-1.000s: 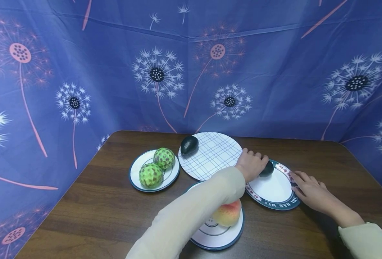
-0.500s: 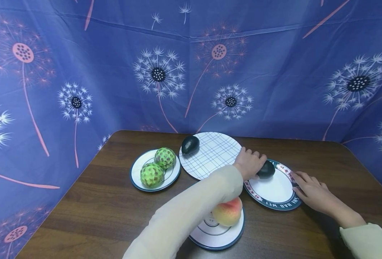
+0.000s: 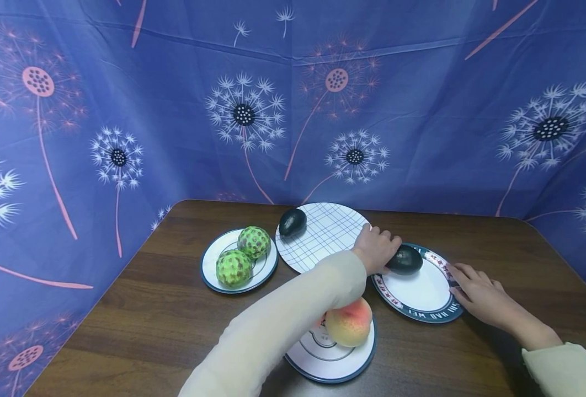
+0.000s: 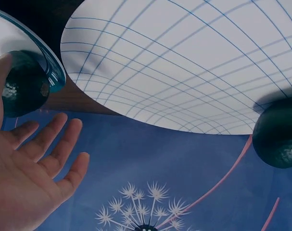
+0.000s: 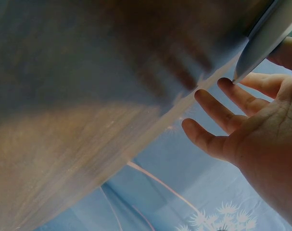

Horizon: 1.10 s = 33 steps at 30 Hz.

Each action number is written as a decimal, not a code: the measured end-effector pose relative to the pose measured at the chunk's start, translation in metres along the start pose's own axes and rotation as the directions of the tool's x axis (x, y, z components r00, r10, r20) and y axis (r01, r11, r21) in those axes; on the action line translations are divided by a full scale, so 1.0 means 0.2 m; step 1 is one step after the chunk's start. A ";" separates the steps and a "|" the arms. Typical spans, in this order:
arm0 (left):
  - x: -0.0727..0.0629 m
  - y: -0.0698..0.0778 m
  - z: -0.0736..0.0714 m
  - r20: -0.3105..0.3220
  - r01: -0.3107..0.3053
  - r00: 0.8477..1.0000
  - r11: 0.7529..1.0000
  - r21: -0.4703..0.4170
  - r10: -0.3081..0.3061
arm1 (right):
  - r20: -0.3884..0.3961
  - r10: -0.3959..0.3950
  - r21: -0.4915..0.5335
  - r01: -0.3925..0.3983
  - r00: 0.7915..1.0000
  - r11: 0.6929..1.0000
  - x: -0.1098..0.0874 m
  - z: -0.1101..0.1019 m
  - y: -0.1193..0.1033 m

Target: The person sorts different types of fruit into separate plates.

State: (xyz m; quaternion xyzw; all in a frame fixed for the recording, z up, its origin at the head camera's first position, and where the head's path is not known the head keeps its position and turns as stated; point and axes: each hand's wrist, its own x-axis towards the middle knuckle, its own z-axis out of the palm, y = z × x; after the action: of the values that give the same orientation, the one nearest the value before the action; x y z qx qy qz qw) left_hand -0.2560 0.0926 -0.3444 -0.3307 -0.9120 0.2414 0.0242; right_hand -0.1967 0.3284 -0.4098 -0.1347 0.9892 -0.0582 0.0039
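A dark green avocado (image 3: 405, 259) sits at the left side of a plate (image 3: 424, 289) with a patterned green rim. Beside it is my left hand (image 3: 376, 249), its fingers spread and apart from the fruit in the left wrist view; the thumb is close to the avocado (image 4: 24, 86), and whether it touches cannot be told. My right hand (image 3: 481, 295) rests on the right rim of that plate, fingers fairly straight. In the right wrist view, fingertips of the right hand (image 5: 261, 130) meet the plate's edge (image 5: 263, 43).
Left of the left hand lies a white grid-patterned plate (image 3: 328, 234) with another avocado (image 3: 292, 222). Two bumpy green fruits, like custard apples (image 3: 234, 268), share a small plate (image 3: 208, 275). Under the left forearm, a peach (image 3: 350, 324) sits on a blue-rimmed plate (image 3: 330, 369).
My left hand has drawn back to the left from the avocado, which shows more fully on the plate. The right hand has stayed at the plate's rim.
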 end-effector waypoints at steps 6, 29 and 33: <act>-0.03 -0.06 0.00 0.002 0.011 1.000 1.000 0.015 -0.011 | 0.006 -0.002 0.009 0.002 1.000 1.000 0.00 0.00 0.00; -0.15 -0.42 0.21 -0.032 0.206 0.978 0.978 0.008 -0.206 | -0.015 -0.010 -0.003 0.010 1.000 1.000 -0.01 0.00 -0.01; -0.17 -0.47 0.24 -0.011 0.232 0.973 0.973 0.017 -0.232 | -0.012 -0.008 -0.004 0.008 1.000 1.000 -0.01 0.00 0.00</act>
State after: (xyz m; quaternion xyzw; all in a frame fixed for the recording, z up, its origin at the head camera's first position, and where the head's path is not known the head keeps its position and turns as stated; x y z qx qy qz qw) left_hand -0.2951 -0.0117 -0.3399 -0.2229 -0.9420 0.2438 0.0595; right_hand -0.1942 0.3283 -0.4098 -0.1382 0.9888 -0.0570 -0.0026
